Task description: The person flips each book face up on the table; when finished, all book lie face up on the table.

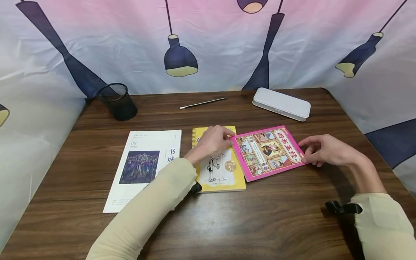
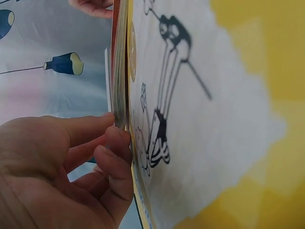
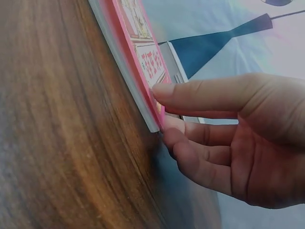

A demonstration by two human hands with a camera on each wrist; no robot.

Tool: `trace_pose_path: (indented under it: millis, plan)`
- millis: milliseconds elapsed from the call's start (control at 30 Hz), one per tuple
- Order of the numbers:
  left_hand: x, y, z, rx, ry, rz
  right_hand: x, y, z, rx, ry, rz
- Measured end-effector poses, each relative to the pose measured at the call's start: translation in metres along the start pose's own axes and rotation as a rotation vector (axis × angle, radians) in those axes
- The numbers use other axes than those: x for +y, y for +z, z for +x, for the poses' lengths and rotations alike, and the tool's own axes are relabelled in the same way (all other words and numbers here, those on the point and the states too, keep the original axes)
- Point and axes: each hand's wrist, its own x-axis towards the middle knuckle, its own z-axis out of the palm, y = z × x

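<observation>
A pink picture book [image 1: 270, 153] lies tilted on the table, its left edge against or slightly over the yellow book [image 1: 222, 175]. My left hand [image 1: 212, 142] reaches across the yellow book and pinches the pink book's upper left corner. On the opposite side my right hand [image 1: 329, 150] grips the lower right corner. In the right wrist view the thumb [image 3: 164, 90] presses on the cover while the other fingers sit at the underside. The left wrist view shows the left fingertips at a book's page edges, close to the yellow cover.
A white book [image 1: 139, 168] with a dark picture lies at left. Behind stand a black mesh pen holder [image 1: 121, 106], a pencil [image 1: 203, 103] and a white pencil case [image 1: 282, 103]. A patterned cloth [image 1: 214, 47] hangs along the table's back edge.
</observation>
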Motion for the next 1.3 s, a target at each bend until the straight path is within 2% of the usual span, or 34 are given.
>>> trace_pose_path:
  millis: [133,367,800,967,1300]
  plan:
    - [0.001,0.000,0.000,0.011,0.008,0.008,0.000,0.001,-0.001,-0.010,-0.009,-0.008]
    - [0.001,0.000,-0.001,0.011,-0.023,-0.010,0.003,0.006,0.000,-0.003,-0.021,0.002]
    - [-0.002,-0.001,-0.008,0.008,-0.007,-0.013,0.009,0.007,0.005,0.059,-0.037,0.016]
    - [-0.003,-0.001,-0.012,-0.037,0.000,-0.018,0.009,0.006,0.005,0.069,-0.025,0.051]
    - [-0.005,-0.004,-0.022,-0.146,0.034,-0.065,0.009,0.002,0.013,0.103,-0.038,0.036]
